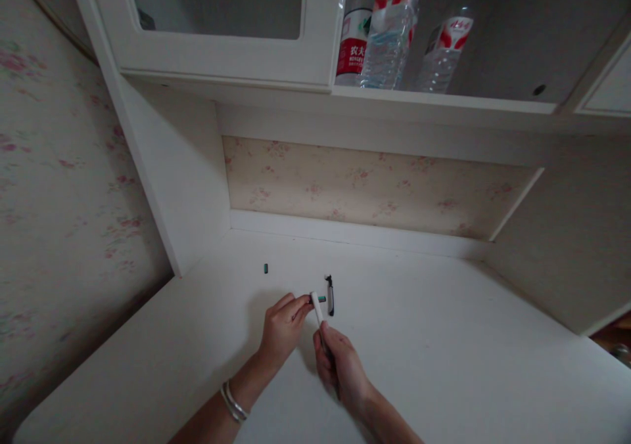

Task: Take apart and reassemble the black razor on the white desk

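Note:
Both hands meet over a white desk top. My right hand is closed around the lower end of a slim pen-like stick with a white upper part. My left hand pinches the white top end of that same stick with fingertips pressed together. Just beyond the stick's tip lies a small teal piece, and beside it a black pen part with a clip. Another small dark teal cap lies apart, further left and back. A bracelet circles my left wrist.
The desk sits in a white alcove with floral wallpaper behind. Above, a shelf carries three water bottles, next to a glass-fronted cabinet door. A white side panel bounds the left.

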The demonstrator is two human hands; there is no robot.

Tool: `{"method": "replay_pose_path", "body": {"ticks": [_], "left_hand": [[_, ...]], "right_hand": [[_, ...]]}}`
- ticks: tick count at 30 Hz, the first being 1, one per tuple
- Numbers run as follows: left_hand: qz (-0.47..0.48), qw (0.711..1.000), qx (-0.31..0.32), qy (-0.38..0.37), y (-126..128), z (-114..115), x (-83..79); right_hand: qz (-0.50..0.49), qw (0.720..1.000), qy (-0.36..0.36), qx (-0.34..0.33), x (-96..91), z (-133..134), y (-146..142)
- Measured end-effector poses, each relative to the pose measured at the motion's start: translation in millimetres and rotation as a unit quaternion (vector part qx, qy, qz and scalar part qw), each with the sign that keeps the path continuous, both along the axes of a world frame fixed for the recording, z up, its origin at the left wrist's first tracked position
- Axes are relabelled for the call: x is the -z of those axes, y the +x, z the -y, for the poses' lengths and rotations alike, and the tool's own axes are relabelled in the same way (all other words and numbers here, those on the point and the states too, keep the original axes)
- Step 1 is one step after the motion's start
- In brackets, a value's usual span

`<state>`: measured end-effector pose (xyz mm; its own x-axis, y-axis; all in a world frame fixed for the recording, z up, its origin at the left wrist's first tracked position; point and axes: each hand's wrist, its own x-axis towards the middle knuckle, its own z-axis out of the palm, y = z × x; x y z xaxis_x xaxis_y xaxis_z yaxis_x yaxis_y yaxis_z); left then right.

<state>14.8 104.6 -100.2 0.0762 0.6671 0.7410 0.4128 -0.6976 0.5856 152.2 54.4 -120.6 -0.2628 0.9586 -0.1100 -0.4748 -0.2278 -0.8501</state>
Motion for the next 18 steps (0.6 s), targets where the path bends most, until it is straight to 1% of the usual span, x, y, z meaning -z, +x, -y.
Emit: {"method": "replay_pose_path", "body": {"ticks": [1,5,7,12,16,18], "left_hand": [[0.002,1.0,0.0,-0.002,0.1,-0.3,-0.1],[0.008,1.0,-0.008,0.008,-0.3,-1.4,0.4],[0.001,1.0,-0.011,0.009,-0.5,-1.1,0.6],[-0.003,1.0,-0.003,0.001,-0.5,-0.6,1.4],[0.005,1.0,-0.005,0.006,-0.3,-1.8,2.2],[0.001,1.0,-0.003,0.0,-0.3,-1.8,2.3]], "right_hand": [[-0.004,1.0,-0.005,0.0,0.4,-0.1,0.0],[-0.01,0.999,-0.014,0.034,-0.4,-2.0,2.5],[-0.007,0.999,-0.009,0.032,-1.7,-1.7,2.8],[0.0,1.0,-0.007,0.002,-3.8,1.1,-0.3],[-0.008,0.999,-0.01,0.033,-3.4,0.2,0.2],[-0.012,0.999,-0.016,0.034,-2.5,0.3,0.3]]}}
